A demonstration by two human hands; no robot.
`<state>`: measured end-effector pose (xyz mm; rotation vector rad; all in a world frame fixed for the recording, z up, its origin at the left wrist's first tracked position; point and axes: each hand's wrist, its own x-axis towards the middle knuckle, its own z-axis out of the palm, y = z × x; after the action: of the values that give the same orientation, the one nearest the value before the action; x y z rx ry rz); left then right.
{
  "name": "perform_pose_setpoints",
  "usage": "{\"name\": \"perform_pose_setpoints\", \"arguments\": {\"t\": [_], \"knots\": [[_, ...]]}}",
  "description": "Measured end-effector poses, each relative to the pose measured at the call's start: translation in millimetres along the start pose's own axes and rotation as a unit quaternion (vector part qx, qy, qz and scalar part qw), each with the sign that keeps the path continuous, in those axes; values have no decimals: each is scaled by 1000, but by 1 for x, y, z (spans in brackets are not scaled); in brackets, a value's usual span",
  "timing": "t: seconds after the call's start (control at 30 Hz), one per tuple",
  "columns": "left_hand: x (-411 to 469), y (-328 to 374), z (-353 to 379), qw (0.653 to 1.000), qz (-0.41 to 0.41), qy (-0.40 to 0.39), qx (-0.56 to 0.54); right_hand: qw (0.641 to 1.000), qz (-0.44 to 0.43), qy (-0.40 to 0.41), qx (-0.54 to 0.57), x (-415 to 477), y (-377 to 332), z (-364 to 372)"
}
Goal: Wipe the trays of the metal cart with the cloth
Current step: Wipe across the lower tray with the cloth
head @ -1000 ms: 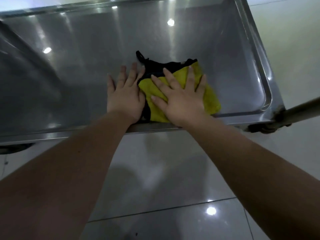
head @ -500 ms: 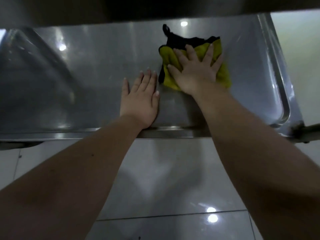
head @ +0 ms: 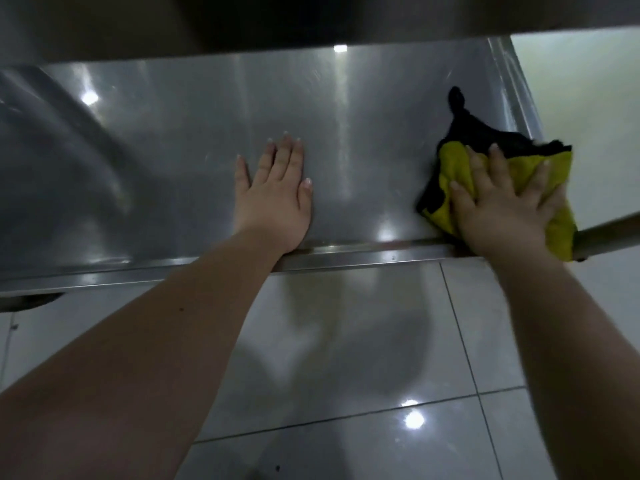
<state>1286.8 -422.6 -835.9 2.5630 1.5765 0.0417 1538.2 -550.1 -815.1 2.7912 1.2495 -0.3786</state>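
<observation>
Right fingers (head: 476, 174) splayed and straight, pressing flat on the cloth (head: 453, 161): no pinch, just the weight of the right hand (head: 502, 209). The cloth sits under it at the near right corner of the tray (head: 173, 150), lapping over the right rim (yellow up, black beneath). Its long axis runs far-to-near, black tail pointing away from the person. Left hand (head: 277, 195) lies flat on bare metal, fingers straight, well apart to the left. Open steel lies leftward, so that's the likely stroke.
</observation>
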Motion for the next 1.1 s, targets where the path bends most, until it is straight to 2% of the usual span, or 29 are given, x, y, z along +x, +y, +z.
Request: {"name": "perform_pose_setpoints", "arguments": {"t": [0.07,0.2,0.37,0.47,0.53,0.6,0.67,0.7,0.77,0.83,0.87,0.93,0.97,1.03,1.07,1.1], "knots": [[1,1,0,1000,0,-1,5,999,-46,3,17,-25,-46,8],[1,-5,0,1000,4,-14,2,977,-208,31,-17,-71,-125,29],[2,-6,-1,1000,9,-14,-7,974,-224,36,-4,-58,-117,28],[2,-9,-7,994,15,2,-104,973,-232,8,10,-61,-123,24],[0,-12,-19,974,-12,12,-226,964,-235,-35,123,-58,-117,15],[-4,-5,-32,959,-22,19,-283,920,-208,-31,331,-53,-100,3],[-12,22,-41,970,38,48,-233,877,-145,49,455,-47,-79,-4],[-17,43,-41,975,82,62,-199,874,-110,66,469,-46,-70,-6],[-26,86,-32,981,145,49,-121,849,-67,30,523,-45,-60,-6],[-34,118,-14,990,135,-25,-40,801,-47,-33,596,-46,-59,-7],[-36,123,-5,992,113,-53,-6,789,-45,-48,611,-46,-59,-7],[-38,117,4,994,98,-52,17,797,-50,-52,599,-44,-58,-7],[-38,110,4,994,102,-42,8,824,-56,-51,562,-41,-56,-6],[-29,87,0,993,113,-36,17,924,-99,-51,367,-31,-51,0],[-20,70,-3,993,108,-37,38,956,-129,-52,258,-28,-49,4],[-9,49,-7,993,93,-35,59,971,-154,-52,176,-25,-48,9]]}}
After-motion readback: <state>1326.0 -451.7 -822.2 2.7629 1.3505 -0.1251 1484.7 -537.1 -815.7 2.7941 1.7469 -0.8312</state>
